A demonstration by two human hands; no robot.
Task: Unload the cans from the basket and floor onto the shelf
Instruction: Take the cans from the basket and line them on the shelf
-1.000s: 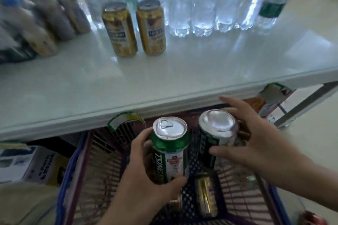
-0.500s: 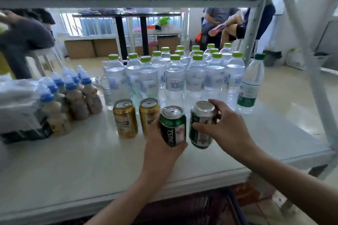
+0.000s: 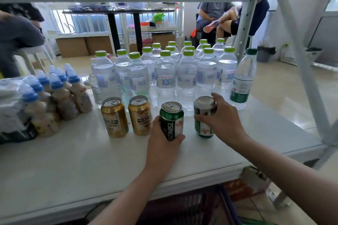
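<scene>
Two gold cans (image 3: 114,117) (image 3: 140,115) stand side by side on the white shelf (image 3: 73,160). To their right my left hand (image 3: 161,142) grips a green Tsingtao can (image 3: 171,121) from below and behind, slightly tilted. Further right my right hand (image 3: 219,120) wraps a second green can (image 3: 204,117) that stands upright on the shelf. The basket (image 3: 210,206) shows only as a dark mesh and blue rim under the shelf's front edge.
Several clear water bottles with green caps (image 3: 165,76) stand behind the cans. Small blue-capped drink bottles (image 3: 60,95) crowd the left. A white shelf upright (image 3: 300,64) slants at the right. People sit in the background.
Both hands lifted the green cans out of the basket up to the shelf. The right can has moved further right and now stands on the shelf; the view tilted up.
</scene>
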